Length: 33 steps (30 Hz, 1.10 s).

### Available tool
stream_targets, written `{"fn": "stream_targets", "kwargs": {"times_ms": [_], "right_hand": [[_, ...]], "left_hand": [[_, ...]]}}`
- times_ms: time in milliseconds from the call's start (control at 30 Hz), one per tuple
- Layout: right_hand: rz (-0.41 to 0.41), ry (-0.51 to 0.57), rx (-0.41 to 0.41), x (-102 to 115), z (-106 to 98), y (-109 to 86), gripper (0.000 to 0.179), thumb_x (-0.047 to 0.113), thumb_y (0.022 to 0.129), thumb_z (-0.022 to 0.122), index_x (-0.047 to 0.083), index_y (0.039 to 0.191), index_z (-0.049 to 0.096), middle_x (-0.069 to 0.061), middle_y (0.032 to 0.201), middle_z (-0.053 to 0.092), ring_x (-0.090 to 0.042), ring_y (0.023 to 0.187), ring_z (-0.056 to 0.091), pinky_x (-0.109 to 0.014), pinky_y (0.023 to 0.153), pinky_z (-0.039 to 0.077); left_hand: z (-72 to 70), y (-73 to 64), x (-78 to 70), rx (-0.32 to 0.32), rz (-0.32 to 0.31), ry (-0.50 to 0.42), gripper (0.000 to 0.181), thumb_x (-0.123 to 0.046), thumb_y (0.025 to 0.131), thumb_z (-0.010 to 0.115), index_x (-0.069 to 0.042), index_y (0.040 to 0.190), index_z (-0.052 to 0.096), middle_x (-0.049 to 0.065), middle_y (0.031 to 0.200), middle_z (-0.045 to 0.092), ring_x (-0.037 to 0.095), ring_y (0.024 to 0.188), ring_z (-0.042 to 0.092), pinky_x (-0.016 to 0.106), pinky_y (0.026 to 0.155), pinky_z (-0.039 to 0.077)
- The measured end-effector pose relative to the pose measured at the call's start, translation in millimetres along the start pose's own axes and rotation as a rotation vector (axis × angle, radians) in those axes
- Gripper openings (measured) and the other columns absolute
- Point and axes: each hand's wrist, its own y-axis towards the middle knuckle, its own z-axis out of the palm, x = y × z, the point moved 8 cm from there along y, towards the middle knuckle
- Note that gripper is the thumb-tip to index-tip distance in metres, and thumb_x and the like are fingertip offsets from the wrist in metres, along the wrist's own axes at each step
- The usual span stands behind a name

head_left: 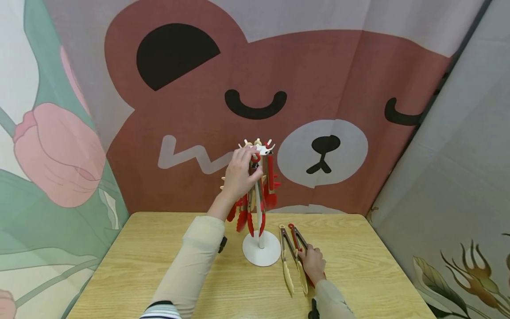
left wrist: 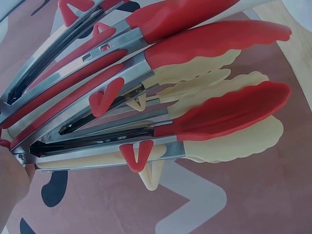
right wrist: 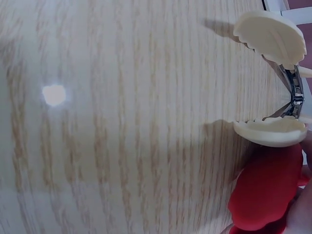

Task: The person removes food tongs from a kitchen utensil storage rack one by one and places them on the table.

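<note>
At the top of a white stand (head_left: 255, 256), my left hand (head_left: 239, 170) curls its fingers and thumb about the upper end of red-tipped tongs (head_left: 263, 221) by the hooks. Several red and cream tongs hang there; the left wrist view shows their red tips (left wrist: 214, 41) and cream tips (left wrist: 248, 141) close together. Down on the table, my right hand (head_left: 313, 264) grips another pair of red tongs (head_left: 296, 235), and its red tip (right wrist: 265, 190) shows in the right wrist view. Just left of it lie cream-tipped tongs (head_left: 288, 279), arms spread.
The wooden table (head_left: 159, 266) carries the stand near its back middle. A curtain with a bear print (head_left: 318, 79) hangs right behind the table, and a pale curtain (head_left: 450, 177) borders its right side.
</note>
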Motion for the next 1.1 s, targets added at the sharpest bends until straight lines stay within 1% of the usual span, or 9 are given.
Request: {"fn": "stream_targets", "kwargs": {"times_ms": [133, 367, 467, 667, 833, 1100], "right_hand": [[0.002, -0.01, -0.002, -0.3, 1.2, 0.0, 0.047, 0.027, 0.082, 0.063, -0.007, 0.112, 0.053, -0.026, 0.091, 0.054, -0.043, 0.084, 0.052, -0.055, 0.065, 0.04], [-0.009, -0.041, 0.022, 0.2, 2.9, 0.3, 0.043, 0.03, 0.083, 0.061, -0.006, 0.105, 0.055, -0.024, 0.085, 0.054, -0.041, 0.081, 0.051, -0.053, 0.062, 0.041], [-0.012, -0.018, 0.043, -0.6, 3.8, 1.0, 0.044, 0.03, 0.085, 0.057, -0.007, 0.108, 0.053, -0.025, 0.087, 0.053, -0.043, 0.084, 0.05, -0.055, 0.064, 0.04], [0.001, 0.057, 0.056, -4.3, 2.8, 2.2, 0.047, 0.031, 0.09, 0.05, -0.007, 0.117, 0.046, -0.029, 0.1, 0.05, -0.045, 0.094, 0.046, -0.057, 0.07, 0.037], [0.0, 0.09, 0.019, -4.7, -4.3, 2.5, 0.047, 0.029, 0.088, 0.053, -0.007, 0.118, 0.047, -0.03, 0.107, 0.048, -0.045, 0.099, 0.043, -0.058, 0.074, 0.035], [-0.071, 0.138, -0.048, 5.0, -16.5, -2.1, 0.044, 0.025, 0.087, 0.055, -0.006, 0.118, 0.05, -0.029, 0.113, 0.047, -0.041, 0.103, 0.042, -0.056, 0.078, 0.034]], "left_hand": [[-0.1, -0.2, 0.0, 0.003, -0.002, -0.001, 0.041, -0.014, 0.078, 0.058, 0.001, 0.116, 0.052, 0.014, 0.123, 0.049, 0.025, 0.114, 0.039, 0.037, 0.087, 0.041], [0.1, -0.1, 0.5, 0.012, -0.016, 0.009, 0.043, -0.014, 0.078, 0.059, 0.001, 0.118, 0.052, 0.014, 0.122, 0.049, 0.025, 0.113, 0.04, 0.037, 0.087, 0.041], [0.1, -0.1, 0.3, 0.014, -0.018, 0.01, 0.043, -0.014, 0.078, 0.059, 0.001, 0.118, 0.051, 0.015, 0.122, 0.049, 0.026, 0.112, 0.04, 0.037, 0.086, 0.041], [-0.1, 0.3, -0.8, 0.013, -0.014, 0.001, 0.042, -0.014, 0.078, 0.058, 0.001, 0.117, 0.052, 0.015, 0.122, 0.049, 0.026, 0.113, 0.04, 0.037, 0.087, 0.041], [0.4, 0.1, -1.1, 0.016, -0.015, 0.002, 0.042, -0.014, 0.078, 0.059, 0.001, 0.117, 0.052, 0.014, 0.123, 0.048, 0.025, 0.113, 0.039, 0.037, 0.086, 0.042], [-0.5, 0.3, -2.1, 0.023, -0.02, 0.0, 0.044, -0.014, 0.078, 0.059, 0.002, 0.118, 0.051, 0.016, 0.122, 0.048, 0.026, 0.111, 0.04, 0.037, 0.087, 0.041]]}}
